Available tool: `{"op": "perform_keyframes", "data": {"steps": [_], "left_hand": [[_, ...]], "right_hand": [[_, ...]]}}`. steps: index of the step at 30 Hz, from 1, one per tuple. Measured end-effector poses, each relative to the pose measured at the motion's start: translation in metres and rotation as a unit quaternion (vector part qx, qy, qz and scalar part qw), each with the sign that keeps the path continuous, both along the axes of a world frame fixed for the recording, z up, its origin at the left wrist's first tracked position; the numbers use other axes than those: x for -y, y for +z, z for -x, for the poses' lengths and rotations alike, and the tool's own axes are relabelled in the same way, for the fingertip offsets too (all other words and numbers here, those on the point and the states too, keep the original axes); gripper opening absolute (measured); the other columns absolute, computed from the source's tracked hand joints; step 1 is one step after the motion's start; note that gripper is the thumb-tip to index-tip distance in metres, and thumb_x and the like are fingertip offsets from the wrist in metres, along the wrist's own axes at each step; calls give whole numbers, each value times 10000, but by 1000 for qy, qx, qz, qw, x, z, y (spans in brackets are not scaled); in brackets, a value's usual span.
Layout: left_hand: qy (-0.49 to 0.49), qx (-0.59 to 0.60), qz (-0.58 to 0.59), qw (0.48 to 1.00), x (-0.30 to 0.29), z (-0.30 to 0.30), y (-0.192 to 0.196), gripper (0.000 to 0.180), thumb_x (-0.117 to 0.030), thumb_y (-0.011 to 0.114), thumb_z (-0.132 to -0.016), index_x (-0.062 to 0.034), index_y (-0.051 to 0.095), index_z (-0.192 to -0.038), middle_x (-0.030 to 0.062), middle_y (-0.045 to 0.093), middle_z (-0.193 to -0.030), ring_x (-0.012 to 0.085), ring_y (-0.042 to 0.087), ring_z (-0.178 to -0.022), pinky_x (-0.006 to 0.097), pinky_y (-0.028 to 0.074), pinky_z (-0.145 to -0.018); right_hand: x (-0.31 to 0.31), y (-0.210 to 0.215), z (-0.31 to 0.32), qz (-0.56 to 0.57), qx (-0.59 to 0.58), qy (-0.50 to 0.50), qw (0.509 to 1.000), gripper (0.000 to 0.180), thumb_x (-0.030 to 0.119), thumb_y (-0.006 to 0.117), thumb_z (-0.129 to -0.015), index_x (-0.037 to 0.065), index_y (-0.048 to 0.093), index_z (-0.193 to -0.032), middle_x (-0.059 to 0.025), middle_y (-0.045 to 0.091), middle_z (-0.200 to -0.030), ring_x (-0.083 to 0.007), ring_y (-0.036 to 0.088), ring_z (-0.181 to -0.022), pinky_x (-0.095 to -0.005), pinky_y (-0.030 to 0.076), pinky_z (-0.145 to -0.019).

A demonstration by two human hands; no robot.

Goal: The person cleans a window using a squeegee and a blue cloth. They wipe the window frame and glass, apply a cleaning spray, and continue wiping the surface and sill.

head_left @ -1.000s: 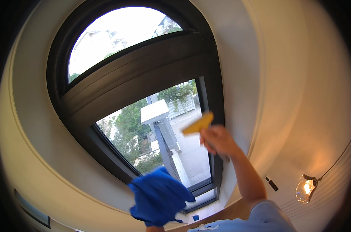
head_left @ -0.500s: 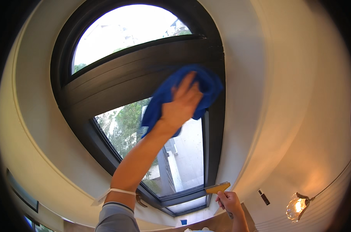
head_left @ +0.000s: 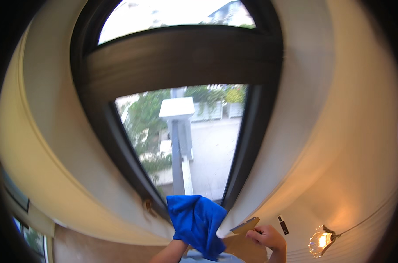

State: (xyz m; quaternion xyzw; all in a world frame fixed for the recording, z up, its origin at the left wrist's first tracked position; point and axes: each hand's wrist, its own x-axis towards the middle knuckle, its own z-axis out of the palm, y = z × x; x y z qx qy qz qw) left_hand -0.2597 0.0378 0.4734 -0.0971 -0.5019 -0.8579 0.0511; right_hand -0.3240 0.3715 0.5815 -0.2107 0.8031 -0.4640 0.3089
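Note:
A blue cloth [head_left: 196,223] hangs bunched in front of me, low in the view before the bottom of the window. My left hand [head_left: 176,247] holds it from below; the cloth covers the fingers, and only the wrist side shows. To the right, my right hand [head_left: 269,238] is closed around the handle of a small scraper with a yellowish head [head_left: 245,225]. The scraper's blade edge points up and to the left, apart from the cloth. Ahead stands a dark-framed window [head_left: 185,55] with a curved upper pane and a tall lower pane [head_left: 212,144].
Pale walls [head_left: 302,109] flank the window. A dark handle [head_left: 149,207] sits by the lower left of the frame. At the lower right, a lit glass lamp [head_left: 322,240] hangs near a dark wall panel [head_left: 282,225]. Another window [head_left: 32,236] lies at the far lower left.
My left hand has come down from the dark crossbar with the blue cloth, off the window. The view has shifted, and my right hand still grips the scraper.

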Motion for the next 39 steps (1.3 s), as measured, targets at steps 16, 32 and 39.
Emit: {"op": "perform_keyframes", "data": {"steps": [16,32,39], "left_hand": [[398,9,480,782,0,-50,-17,361,-205,871,-676,-79,575,-839,132,531,-759,296,527,-641,385,457,-580],[195,-81,551,807,24,-36,90,150,-184,843,-851,-89,728,-834,8,667,-764,197,641,-732,317,535,-722],[81,-25,560,824,31,-57,95,167,-206,849,-846,-95,729,-877,15,668,-779,204,633,-750,324,525,-736]], "right_hand": [[122,-22,30,-207,-159,248,933,409,406,583,-1077,45,766,-1013,-166,746,-829,-313,720,-749,-422,553,-724],[196,147,154,525,-83,-74,844,461,431,519,-1147,48,656,-929,-54,628,-742,-133,598,-613,-293,483,-637],[243,200,160,570,-88,-60,815,493,454,498,-1151,73,662,-885,-49,602,-606,-133,569,-549,-292,500,-647]]}}
